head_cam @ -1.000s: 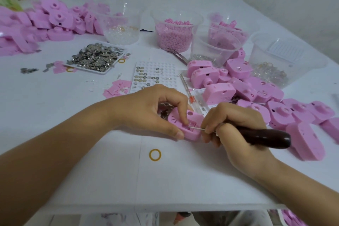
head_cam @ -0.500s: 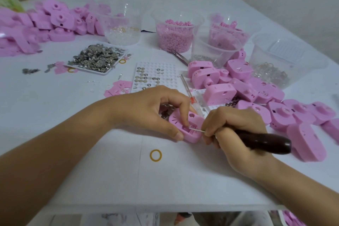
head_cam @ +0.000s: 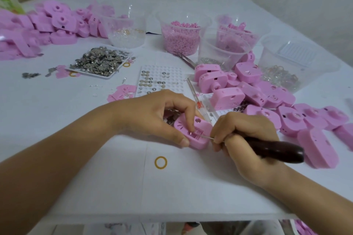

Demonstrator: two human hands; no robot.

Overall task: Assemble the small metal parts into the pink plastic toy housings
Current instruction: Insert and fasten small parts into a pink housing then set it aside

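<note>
Dozens of pink housings (head_cam: 47,25) sit heaped at the far left of the worktop (head_cam: 57,110), and whether they are finished or waiting cannot be told from here. Next along, a white tray of small metal parts (head_cam: 99,62) is piled high, so plenty of stock is left. Just right of it, a dotted grid tray (head_cam: 160,78) carries a handful of round metal discs, with most of its pockets bare.

Now the action. The left hand (head_cam: 150,118) curls round one housing (head_cam: 196,135) at the front middle of the worktop. Its thumb is on the near edge and its index fingertip presses into the open rectangular slot on top. A yellow ring (head_cam: 160,162) lies loose just in front.

From the right, the thin metal tip of a dark-handled tool (head_cam: 275,149) reaches toward that same slot. The right hand (head_cam: 246,135) holds the tool, fingers (head_cam: 219,139) wrapped tight near the needle end. Whether a metal part is seated in the slot is too small to tell, but the pose suggests the seating step on this unit.

Further right, a second heap of housings (head_cam: 305,120) sprawls in front of clear cups (head_cam: 181,38). By the look of it the job is mid-run, with many units to go.
</note>
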